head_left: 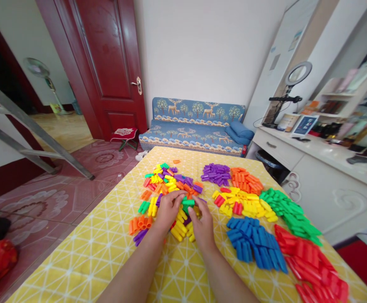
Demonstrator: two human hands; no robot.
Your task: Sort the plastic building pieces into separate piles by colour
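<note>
A mixed heap of small plastic tube-like pieces (178, 229) in yellow, orange, purple, red and green lies on the table in front of me. Over its middle, a green plastic piece (188, 203) sits between my two hands. My left hand (170, 207) has its fingers bent together at the left end of this piece. From the other side, my right hand (203, 221) curls its thumb and index finger around the right end. Parts of the heap are hidden beneath the hands.
To the right lie single-colour piles: purple (216, 174), orange (246, 181), green (292, 214), blue (255, 242) and red (312, 261). The yellow pile (244, 202) has a few red pieces in it. A yellow patterned cloth (107, 256) covers the table. Beyond stands a blue sofa (192, 126).
</note>
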